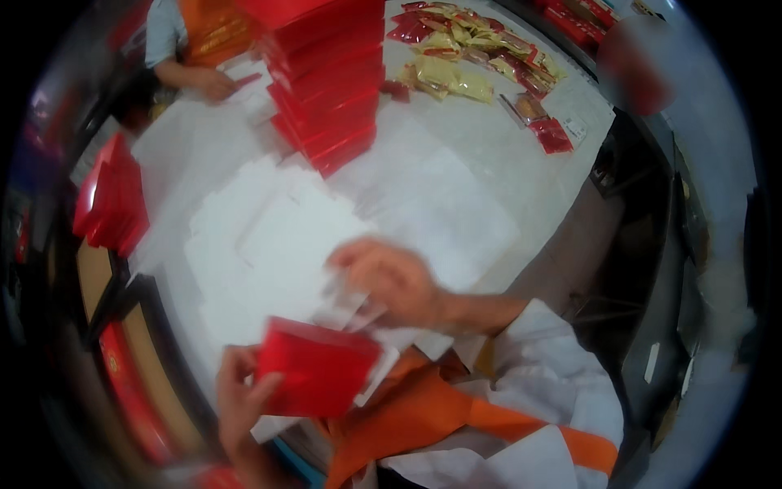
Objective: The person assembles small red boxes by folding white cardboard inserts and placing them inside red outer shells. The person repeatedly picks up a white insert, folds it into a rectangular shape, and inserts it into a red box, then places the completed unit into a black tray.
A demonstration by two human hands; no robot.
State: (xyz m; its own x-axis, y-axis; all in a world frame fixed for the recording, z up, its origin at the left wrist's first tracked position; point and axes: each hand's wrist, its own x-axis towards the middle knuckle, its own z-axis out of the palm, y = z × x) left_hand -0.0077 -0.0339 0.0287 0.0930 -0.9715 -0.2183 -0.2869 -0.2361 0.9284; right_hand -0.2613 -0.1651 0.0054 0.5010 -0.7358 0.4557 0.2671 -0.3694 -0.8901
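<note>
My left hand [243, 391] grips a red box [316, 371] at its left side, with the thumb on the front and fingers behind. The box tilts above the table's near edge, and white flaps stick out at its right end. Just above and to the right of the box is my right hand [387, 281], smeared by motion, its fingers bent. Whether it holds anything is not clear; a pale, blurred flap or card lies right below it. Beyond both hands, white card sheets [269, 236] spread in an overlapping heap over the table.
A tall stack of red boxes [326, 90] stands at the far middle. Small yellow and red packets [456, 49] are piled far right on the table [521, 179]. More red boxes [114, 200] sit at the left edge. Across the table is another person's hand [213, 83].
</note>
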